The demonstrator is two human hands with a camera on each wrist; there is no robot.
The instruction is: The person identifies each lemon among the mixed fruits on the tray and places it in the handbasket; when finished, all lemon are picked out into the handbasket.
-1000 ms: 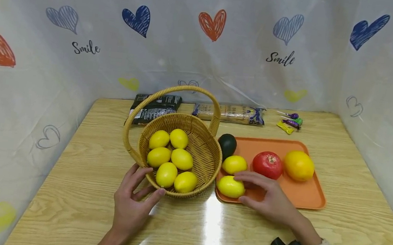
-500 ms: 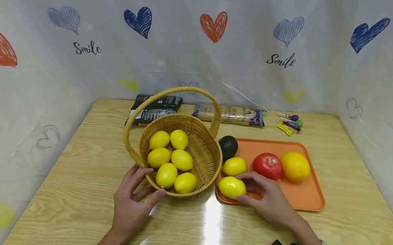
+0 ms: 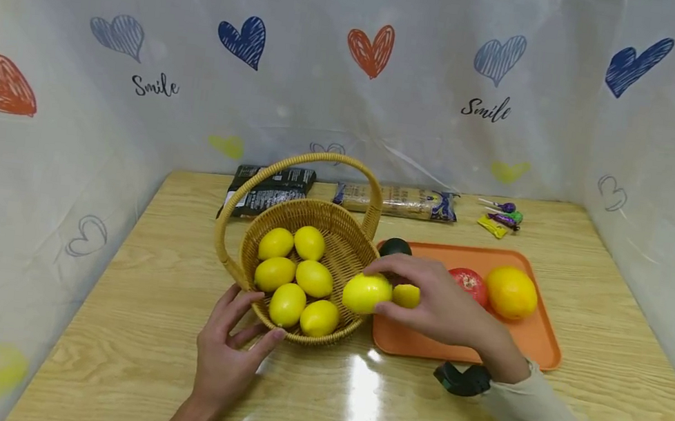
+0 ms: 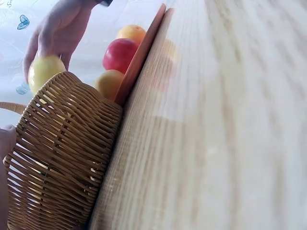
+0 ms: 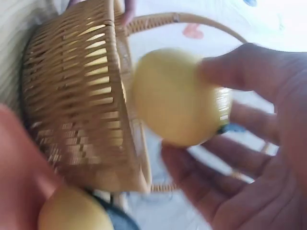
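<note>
My right hand (image 3: 436, 298) grips a lemon (image 3: 367, 294) between thumb and fingers, over the right rim of a wicker basket (image 3: 354, 254). In the right wrist view the held lemon (image 5: 175, 96) is above the basket's edge. Several lemons lie inside the basket, grouped on its left side. My left hand (image 3: 234, 348) holds the basket's near-left rim, fingertips over the edge and thumb at the front. Another lemon (image 3: 406, 295) remains on the orange tray (image 3: 522, 343), partly hidden behind my right hand. A red pomegranate (image 3: 469, 285) and a larger orange-yellow fruit (image 3: 511, 293) share the tray.
A dark green avocado-like fruit (image 3: 396, 247) sits at the tray's far-left corner. Behind the basket lie a black packet (image 3: 271, 189) and a long clear packet (image 3: 397, 201). Lollipops and a yellow-wrapped candy (image 3: 493, 225) are at the back right. The basket's handle (image 3: 306, 158) arches upright.
My right hand has lifted the lemon off the tray's front-left corner and carried it left to the basket's rim. My left hand stays on the basket.
</note>
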